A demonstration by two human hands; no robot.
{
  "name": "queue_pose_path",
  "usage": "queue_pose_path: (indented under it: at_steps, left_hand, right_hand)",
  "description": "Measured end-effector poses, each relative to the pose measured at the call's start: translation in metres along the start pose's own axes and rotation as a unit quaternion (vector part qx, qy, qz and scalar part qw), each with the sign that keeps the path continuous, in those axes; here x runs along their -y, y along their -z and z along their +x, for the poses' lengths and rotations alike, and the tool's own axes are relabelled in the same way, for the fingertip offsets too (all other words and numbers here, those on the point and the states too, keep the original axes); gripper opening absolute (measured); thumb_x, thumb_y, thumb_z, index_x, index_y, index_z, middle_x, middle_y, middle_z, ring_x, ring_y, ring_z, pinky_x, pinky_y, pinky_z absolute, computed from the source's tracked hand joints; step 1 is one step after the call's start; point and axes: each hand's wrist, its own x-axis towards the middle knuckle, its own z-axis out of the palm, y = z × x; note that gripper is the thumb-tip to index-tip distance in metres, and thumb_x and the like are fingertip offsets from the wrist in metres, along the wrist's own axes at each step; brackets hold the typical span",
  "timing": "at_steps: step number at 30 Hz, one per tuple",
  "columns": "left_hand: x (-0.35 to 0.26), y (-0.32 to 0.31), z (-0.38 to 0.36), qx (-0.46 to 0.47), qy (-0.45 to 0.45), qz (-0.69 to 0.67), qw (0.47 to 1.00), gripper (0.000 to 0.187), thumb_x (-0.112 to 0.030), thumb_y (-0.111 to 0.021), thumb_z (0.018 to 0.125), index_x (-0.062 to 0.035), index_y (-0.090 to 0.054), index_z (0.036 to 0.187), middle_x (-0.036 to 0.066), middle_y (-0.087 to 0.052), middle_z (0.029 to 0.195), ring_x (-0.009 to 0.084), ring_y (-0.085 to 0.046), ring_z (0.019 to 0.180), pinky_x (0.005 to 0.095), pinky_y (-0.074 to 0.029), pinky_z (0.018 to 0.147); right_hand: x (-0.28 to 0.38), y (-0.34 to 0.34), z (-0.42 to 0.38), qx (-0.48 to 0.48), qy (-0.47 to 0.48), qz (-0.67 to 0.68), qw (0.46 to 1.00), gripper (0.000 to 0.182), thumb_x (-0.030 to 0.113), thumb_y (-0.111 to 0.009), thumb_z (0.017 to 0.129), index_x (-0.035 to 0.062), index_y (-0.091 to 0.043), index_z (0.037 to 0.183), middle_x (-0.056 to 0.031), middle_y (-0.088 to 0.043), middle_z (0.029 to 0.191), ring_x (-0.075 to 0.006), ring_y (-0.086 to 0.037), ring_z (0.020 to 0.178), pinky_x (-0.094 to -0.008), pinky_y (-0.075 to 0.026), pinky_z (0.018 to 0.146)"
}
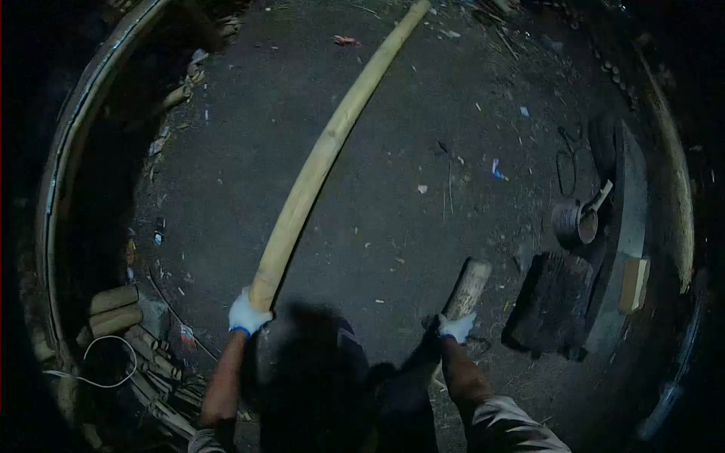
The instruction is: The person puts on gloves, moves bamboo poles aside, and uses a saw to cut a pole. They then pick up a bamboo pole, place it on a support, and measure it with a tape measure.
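Observation:
A long, pale, slightly curved wooden pole [325, 151] reaches from the lower left up to the top of the view. My left hand [249, 314], in a white glove with a blue cuff, is closed round its near end. On the right, my right hand [458, 327], gloved the same way, is at the lower part of a short, thick wooden piece [470, 285]. Its fingers are small and dim, so whether they grip that piece cannot be made out. Dark shadow covers the ground between my arms.
A dark block [550, 302] lies at the right, with a round pot [575, 223] beyond it and a long board [630, 196] alongside. Cut wood pieces [115, 309] and a white cable loop [109, 362] are at the lower left. Small litter dots the ground.

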Motion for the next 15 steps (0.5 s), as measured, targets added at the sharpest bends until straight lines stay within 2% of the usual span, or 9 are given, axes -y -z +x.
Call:
queue_pose_path:
  at_steps: [1, 3, 4, 6, 7, 9, 11, 14, 15]
  left_hand:
    - [-0.009, -0.003, 0.003, 0.050, 0.003, 0.002, 0.999, 0.078, -0.038, -0.086, 0.056, -0.0035, -0.055, 0.119, 0.020, -0.064, 0.114, 0.0357, -0.062, 0.109, 0.0437, -0.051, 0.092]
    - [-0.034, -0.005, 0.002, 0.139, -0.017, 0.000, 0.990, 0.080, -0.045, -0.086, 0.059, -0.0003, -0.056, 0.119, 0.021, -0.063, 0.120, 0.0338, -0.062, 0.112, 0.0419, -0.051, 0.093]
    - [-0.040, -0.016, 0.003, 0.134, -0.023, -0.001, 0.991, 0.080, -0.045, -0.086, 0.059, -0.0003, -0.056, 0.119, 0.021, -0.063, 0.120, 0.0338, -0.062, 0.112, 0.0419, -0.051, 0.093]
    - [-0.054, -0.040, 0.016, 0.187, -0.129, -0.021, 0.974, 0.082, -0.049, -0.085, 0.062, -0.0010, -0.057, 0.122, 0.020, -0.064, 0.121, 0.0314, -0.062, 0.112, 0.0395, -0.051, 0.095]
    - [-0.063, -0.050, 0.026, 0.175, -0.142, -0.019, 0.974, 0.082, -0.049, -0.085, 0.062, -0.0010, -0.057, 0.122, 0.020, -0.064, 0.121, 0.0314, -0.062, 0.112, 0.0395, -0.051, 0.095]
    - [-0.079, -0.070, 0.041, 0.307, -0.205, -0.120, 0.922, 0.082, -0.051, -0.083, 0.066, -0.0019, -0.056, 0.126, 0.018, -0.064, 0.120, 0.0296, -0.062, 0.111, 0.0382, -0.051, 0.095]
    - [-0.101, -0.098, 0.052, 0.291, -0.224, -0.080, 0.927, 0.078, -0.052, -0.081, 0.069, -0.0027, -0.057, 0.125, 0.016, -0.064, 0.120, 0.0280, -0.064, 0.108, 0.0374, -0.051, 0.094]
    - [-0.134, -0.133, 0.039, 0.252, -0.240, -0.168, 0.922, 0.081, -0.055, -0.080, 0.069, 0.0009, -0.056, 0.123, 0.018, -0.064, 0.120, 0.0280, -0.065, 0.107, 0.0371, -0.053, 0.092]
    - [-0.141, -0.155, 0.044, 0.244, -0.251, -0.165, 0.922, 0.079, -0.051, -0.080, 0.072, 0.0018, -0.054, 0.124, 0.018, -0.064, 0.119, 0.0282, -0.065, 0.108, 0.0372, -0.053, 0.091]
  right_hand:
    - [-0.003, -0.008, -0.005, -0.040, 0.009, -0.024, 0.999, 0.111, 0.044, -0.085, 0.069, 0.0101, -0.019, 0.152, -0.0237, -0.039, 0.146, -0.0381, -0.048, 0.128, -0.0498, -0.044, 0.103]
    - [-0.003, 0.001, -0.015, -0.040, 0.007, -0.027, 0.999, 0.110, 0.044, -0.084, 0.069, 0.0089, -0.020, 0.152, -0.0232, -0.040, 0.144, -0.0378, -0.049, 0.126, -0.0486, -0.045, 0.101]
    - [0.003, 0.004, -0.016, -0.046, 0.021, -0.022, 0.998, 0.110, 0.044, -0.084, 0.069, 0.0077, -0.021, 0.151, -0.0227, -0.042, 0.143, -0.0374, -0.050, 0.125, -0.0474, -0.046, 0.099]
    - [0.000, -0.003, -0.014, -0.076, 0.025, -0.023, 0.997, 0.109, 0.043, -0.084, 0.069, 0.0054, -0.022, 0.151, -0.0219, -0.046, 0.138, -0.0368, -0.053, 0.121, -0.0472, -0.048, 0.096]
    - [-0.001, -0.009, -0.009, -0.087, 0.040, -0.013, 0.995, 0.110, 0.043, -0.084, 0.069, 0.0036, -0.021, 0.150, -0.0233, -0.045, 0.138, -0.0380, -0.051, 0.123, -0.0486, -0.047, 0.097]
    - [-0.003, -0.005, -0.017, -0.101, 0.071, 0.028, 0.992, 0.111, 0.042, -0.084, 0.068, -0.0027, -0.022, 0.149, -0.0276, -0.045, 0.137, -0.0409, -0.049, 0.123, -0.0482, -0.045, 0.100]
    - [-0.010, -0.013, -0.015, -0.112, 0.084, 0.040, 0.989, 0.111, 0.042, -0.084, 0.069, -0.0032, -0.022, 0.148, -0.0285, -0.046, 0.136, -0.0414, -0.049, 0.123, -0.0480, -0.045, 0.100]
    - [-0.021, -0.010, -0.013, -0.133, 0.119, 0.049, 0.983, 0.108, 0.042, -0.084, 0.069, -0.0039, -0.025, 0.147, -0.0293, -0.047, 0.134, -0.0422, -0.050, 0.121, -0.0480, -0.045, 0.100]
    - [-0.021, -0.011, -0.015, -0.134, 0.130, 0.051, 0.981, 0.105, 0.042, -0.084, 0.069, -0.0042, -0.027, 0.145, -0.0294, -0.048, 0.133, -0.0424, -0.051, 0.120, -0.0482, -0.046, 0.099]
